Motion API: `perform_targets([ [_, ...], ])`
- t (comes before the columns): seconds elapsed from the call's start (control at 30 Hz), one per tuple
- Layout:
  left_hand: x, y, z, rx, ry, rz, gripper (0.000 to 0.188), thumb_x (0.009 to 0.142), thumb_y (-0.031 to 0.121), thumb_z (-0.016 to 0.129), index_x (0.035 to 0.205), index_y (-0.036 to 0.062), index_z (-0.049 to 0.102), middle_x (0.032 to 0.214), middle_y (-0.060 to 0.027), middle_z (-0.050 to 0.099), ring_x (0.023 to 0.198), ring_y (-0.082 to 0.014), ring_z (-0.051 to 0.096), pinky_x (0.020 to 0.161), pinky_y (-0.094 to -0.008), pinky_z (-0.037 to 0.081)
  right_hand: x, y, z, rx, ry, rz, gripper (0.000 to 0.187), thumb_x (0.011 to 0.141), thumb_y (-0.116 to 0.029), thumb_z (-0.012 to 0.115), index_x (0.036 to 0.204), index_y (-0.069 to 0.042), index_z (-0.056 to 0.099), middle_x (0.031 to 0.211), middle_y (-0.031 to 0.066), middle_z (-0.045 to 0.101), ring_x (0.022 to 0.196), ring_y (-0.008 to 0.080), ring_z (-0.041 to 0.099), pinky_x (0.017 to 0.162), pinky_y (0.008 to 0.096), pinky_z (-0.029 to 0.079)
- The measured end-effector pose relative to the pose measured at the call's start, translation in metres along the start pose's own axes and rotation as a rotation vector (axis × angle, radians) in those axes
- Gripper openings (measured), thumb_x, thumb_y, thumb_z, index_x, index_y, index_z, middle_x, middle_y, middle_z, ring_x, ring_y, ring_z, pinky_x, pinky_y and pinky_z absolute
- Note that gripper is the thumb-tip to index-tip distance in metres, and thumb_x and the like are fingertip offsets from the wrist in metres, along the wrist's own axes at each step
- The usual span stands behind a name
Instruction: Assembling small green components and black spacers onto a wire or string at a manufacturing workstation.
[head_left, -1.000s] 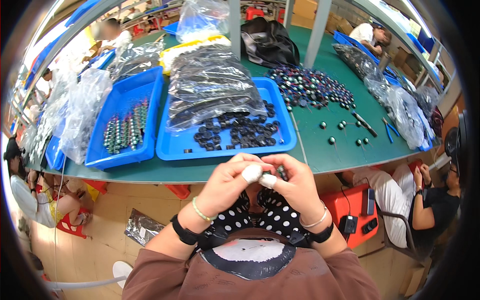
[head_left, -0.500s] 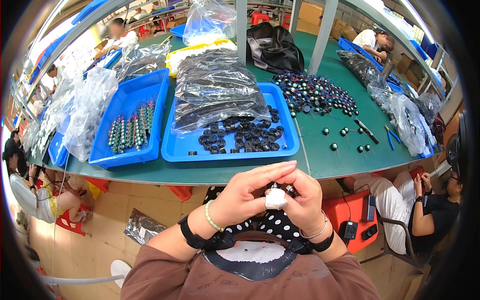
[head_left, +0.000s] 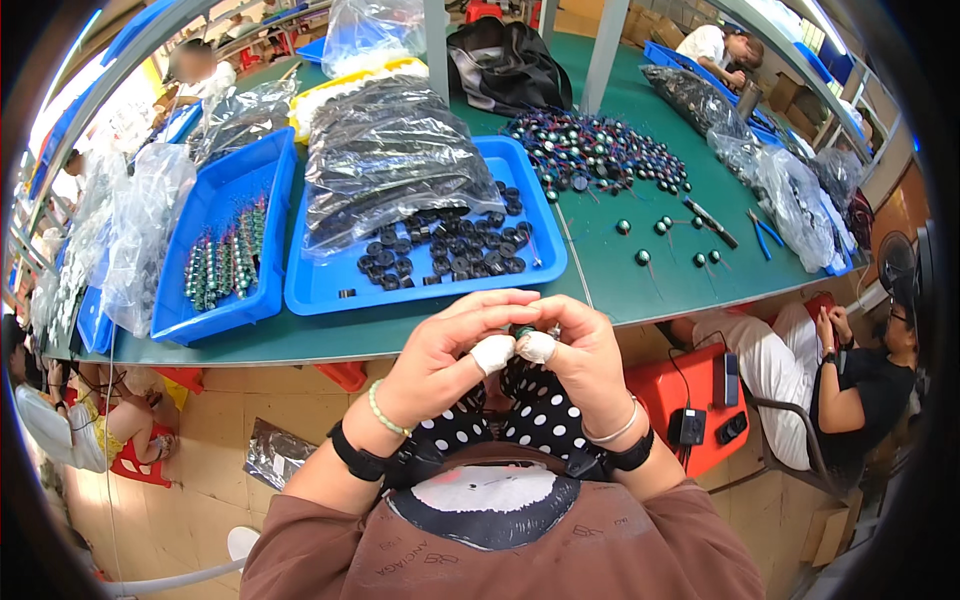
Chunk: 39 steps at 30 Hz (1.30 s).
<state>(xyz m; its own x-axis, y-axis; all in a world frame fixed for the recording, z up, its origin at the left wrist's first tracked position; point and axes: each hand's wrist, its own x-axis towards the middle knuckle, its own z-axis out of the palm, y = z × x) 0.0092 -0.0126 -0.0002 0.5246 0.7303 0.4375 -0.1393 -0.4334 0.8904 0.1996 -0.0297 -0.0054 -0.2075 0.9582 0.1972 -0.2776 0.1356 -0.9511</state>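
A green table [head_left: 640, 270] carries blue trays [head_left: 330, 285], plastic bags [head_left: 390, 150], loose beads [head_left: 600, 155].

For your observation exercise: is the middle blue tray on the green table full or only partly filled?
Partly filled. The middle blue tray holds a clear bag of dark parts and loose black rings, with bare blue floor along its front.

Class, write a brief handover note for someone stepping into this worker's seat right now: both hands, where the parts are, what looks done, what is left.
Left hand and right hand meet above the lap, taped thumbs pinching one small dark round part between them.
Black ring parts lie loose in the middle blue tray, under a bag of more.
Finished-looking green pieces stand in rows in the left blue tray.
Wired round pieces are heaped on the green table, a few lying singly.
Left: many loose parts remain.
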Motion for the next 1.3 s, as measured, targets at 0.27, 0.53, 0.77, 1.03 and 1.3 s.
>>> perform_targets([
  [0.27, 0.0, 0.003, 0.004, -0.123, 0.016, -0.078, 0.031, 0.091, 0.006, 0.056, 0.121, -0.0007, 0.061, 0.132, -0.0159, 0.052, 0.116, -0.0229, 0.056, 0.096, -0.0332, 0.048, -0.002, 0.004, -0.005, -0.13, -0.01, -0.07, 0.019, 0.082, -0.006, 0.074, 0.097, -0.003, 0.064, 0.075, -0.0017, 0.061, 0.054, 0.0045, 0.056, 0.046, 0.0183, 0.044],
  [0.53, -0.004, -0.007, 0.01, -0.161, 0.091, -0.119, 0.031, 0.091, 0.005, 0.058, 0.122, -0.0003, 0.061, 0.132, -0.0162, 0.054, 0.12, -0.023, 0.054, 0.099, -0.0352, 0.045, -0.003, 0.006, -0.008, -0.053, -0.062, -0.007, 0.018, 0.091, -0.012, 0.065, 0.104, -0.001, 0.061, 0.074, -0.0009, 0.06, 0.052, 0.0051, 0.056, 0.045, 0.0189, 0.044],
  [0.77, -0.005, -0.008, 0.013, -0.215, 0.129, -0.11, 0.031, 0.09, 0.002, 0.057, 0.121, -0.0009, 0.061, 0.13, -0.0168, 0.056, 0.122, -0.0232, 0.053, 0.103, -0.0361, 0.042, -0.005, 0.005, -0.006, 0.012, -0.086, 0.036, 0.021, 0.094, -0.012, 0.059, 0.111, 0.0, 0.059, 0.073, -0.0009, 0.058, 0.051, 0.0045, 0.053, 0.043, 0.0184, 0.042],
  [1.03, -0.002, -0.008, 0.019, -0.238, 0.221, -0.202, 0.034, 0.089, -0.002, 0.056, 0.122, -0.0027, 0.058, 0.121, -0.0105, 0.061, 0.108, -0.0138, 0.059, 0.092, -0.0267, 0.049, -0.003, 0.007, -0.003, -0.008, -0.037, 0.081, 0.022, 0.095, -0.01, 0.056, 0.114, 0.001, 0.057, 0.074, -0.0014, 0.059, 0.05, 0.0031, 0.052, 0.042, 0.0176, 0.04],
  [1.3, 0.0, -0.007, 0.02, -0.155, 0.169, -0.257, 0.044, 0.09, -0.004, 0.048, 0.134, -0.0038, 0.047, 0.125, -0.0122, 0.058, 0.115, -0.0154, 0.056, 0.1, -0.0289, 0.043, 0.0, 0.013, -0.003, 0.01, -0.036, 0.059, 0.019, 0.094, -0.007, 0.054, 0.111, 0.001, 0.057, 0.074, -0.0012, 0.059, 0.051, 0.0025, 0.052, 0.042, 0.0174, 0.04],
])
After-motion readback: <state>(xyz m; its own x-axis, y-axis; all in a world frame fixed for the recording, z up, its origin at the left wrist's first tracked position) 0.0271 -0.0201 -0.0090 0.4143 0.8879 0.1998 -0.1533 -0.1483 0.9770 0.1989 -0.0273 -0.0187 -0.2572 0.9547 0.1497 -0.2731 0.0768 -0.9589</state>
